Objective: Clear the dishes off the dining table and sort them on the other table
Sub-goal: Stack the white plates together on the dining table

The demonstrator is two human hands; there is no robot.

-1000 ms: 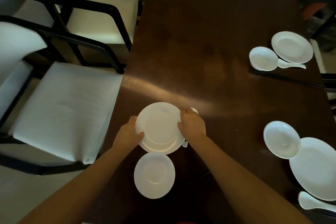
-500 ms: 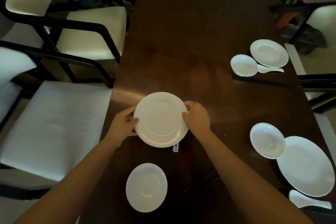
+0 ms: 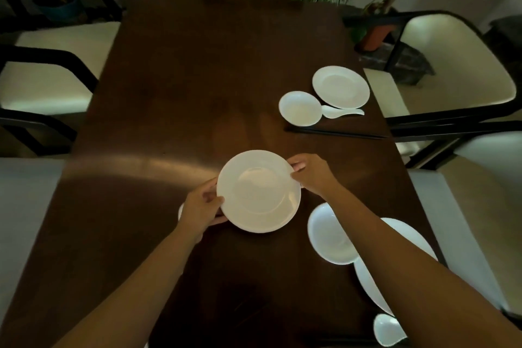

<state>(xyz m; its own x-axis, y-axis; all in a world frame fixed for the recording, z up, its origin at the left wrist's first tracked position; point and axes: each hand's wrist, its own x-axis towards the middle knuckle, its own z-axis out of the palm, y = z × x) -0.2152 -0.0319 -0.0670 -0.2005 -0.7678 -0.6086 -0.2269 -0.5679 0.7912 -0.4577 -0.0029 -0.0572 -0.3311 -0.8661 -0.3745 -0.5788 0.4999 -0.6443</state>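
Plate (image 3: 258, 191) is being held over the dining table (image 3: 180, 87) between both hands, clear of the dark top as far as can be judged. Left hand (image 3: 202, 207) is gripping the near-left rim, thumb on top, fingers curling under. Right hand (image 3: 312, 174) is pinching the far-right rim, fingertips showing past the edge. Neither hand is free.

Plate is lying roughly flat, face up, round so no long axis. Something white is peeking out just left of the left hand; can't tell what it is.

Key relation for the next pickup: remaining dishes are all sitting to the right. Near set, a bowl (image 3: 330, 234) and a large plate (image 3: 375, 280), is lying under the right forearm, with a spoon (image 3: 388, 329) closer to the body. Far set is sitting well ahead and right: small plate (image 3: 340, 87), small bowl (image 3: 300, 108), soup spoon (image 3: 341, 111), chopsticks (image 3: 336, 133) just in front of them. Right hand is the nearer one to both sets.

Both forearms are reaching forward, elbows low, wrists about level. Probably still collecting, with the other table not in view.
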